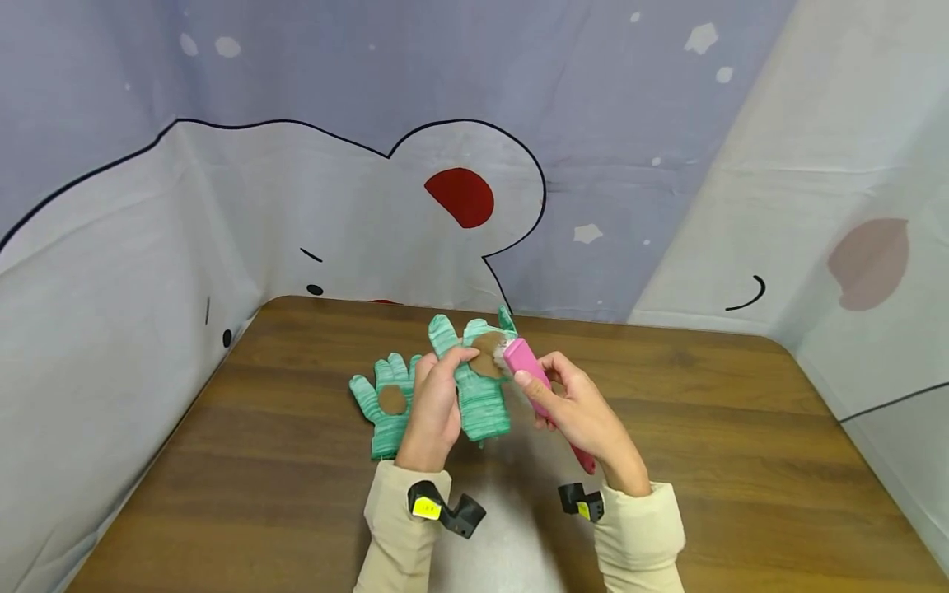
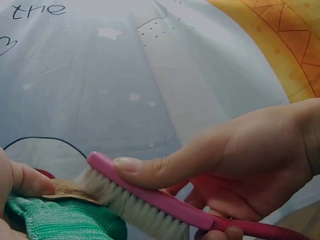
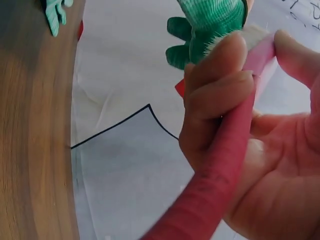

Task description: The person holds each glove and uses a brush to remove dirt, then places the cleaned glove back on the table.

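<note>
My left hand (image 1: 436,405) grips a green knit glove (image 1: 483,403) above the table, its thumb lying on a round brown patch (image 1: 485,354) on the glove. In my right hand (image 1: 582,412) is a pink brush (image 1: 528,362) with pale bristles, its thumb along the back and fingers curled under the handle. The bristles (image 2: 135,207) meet the edge of the brown patch in the left wrist view. From the right wrist view, the dark pink handle (image 3: 200,195) runs toward the camera. A second green glove (image 1: 389,428) with a brown patch lies flat beside my left hand.
The brown wooden table (image 1: 712,461) spreads out on both sides of the hands. A printed cloth curtain (image 1: 356,206) hangs along its back and sides. Black camera mounts (image 1: 445,509) sit on both wrists over beige sleeves (image 1: 639,527).
</note>
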Available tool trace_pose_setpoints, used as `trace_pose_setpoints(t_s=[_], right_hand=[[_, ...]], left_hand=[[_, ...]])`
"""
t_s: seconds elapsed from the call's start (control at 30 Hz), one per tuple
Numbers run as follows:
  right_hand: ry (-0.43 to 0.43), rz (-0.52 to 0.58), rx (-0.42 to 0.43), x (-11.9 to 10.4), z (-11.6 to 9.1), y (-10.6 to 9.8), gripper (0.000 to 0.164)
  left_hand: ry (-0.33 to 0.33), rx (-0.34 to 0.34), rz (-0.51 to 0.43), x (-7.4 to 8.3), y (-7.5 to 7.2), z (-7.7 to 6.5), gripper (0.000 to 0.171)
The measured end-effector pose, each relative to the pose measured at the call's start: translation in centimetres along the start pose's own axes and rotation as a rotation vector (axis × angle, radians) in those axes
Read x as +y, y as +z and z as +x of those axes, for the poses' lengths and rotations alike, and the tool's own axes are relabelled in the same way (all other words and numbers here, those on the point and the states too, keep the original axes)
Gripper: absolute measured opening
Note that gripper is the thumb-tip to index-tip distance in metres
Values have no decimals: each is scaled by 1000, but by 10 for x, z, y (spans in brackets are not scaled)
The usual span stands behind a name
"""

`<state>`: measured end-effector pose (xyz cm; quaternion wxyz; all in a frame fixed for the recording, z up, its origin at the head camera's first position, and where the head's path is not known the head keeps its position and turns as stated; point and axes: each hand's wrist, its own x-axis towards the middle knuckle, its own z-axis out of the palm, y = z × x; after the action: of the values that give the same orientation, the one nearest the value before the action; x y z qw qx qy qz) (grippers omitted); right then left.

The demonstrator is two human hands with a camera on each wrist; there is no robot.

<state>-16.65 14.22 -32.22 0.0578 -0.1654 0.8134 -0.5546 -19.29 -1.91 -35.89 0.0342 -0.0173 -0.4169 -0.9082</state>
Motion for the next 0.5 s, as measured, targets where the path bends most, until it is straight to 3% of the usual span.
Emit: trace_pose_setpoints(t_s=[0.33,0.5], right_hand=[[70,-233,-107,28,4,-6,35],[105,-256,-134,31,2,-8,35]], left_hand=[[45,-4,29,6,-3,0,16],[52,-23,20,7,-3,0,19]])
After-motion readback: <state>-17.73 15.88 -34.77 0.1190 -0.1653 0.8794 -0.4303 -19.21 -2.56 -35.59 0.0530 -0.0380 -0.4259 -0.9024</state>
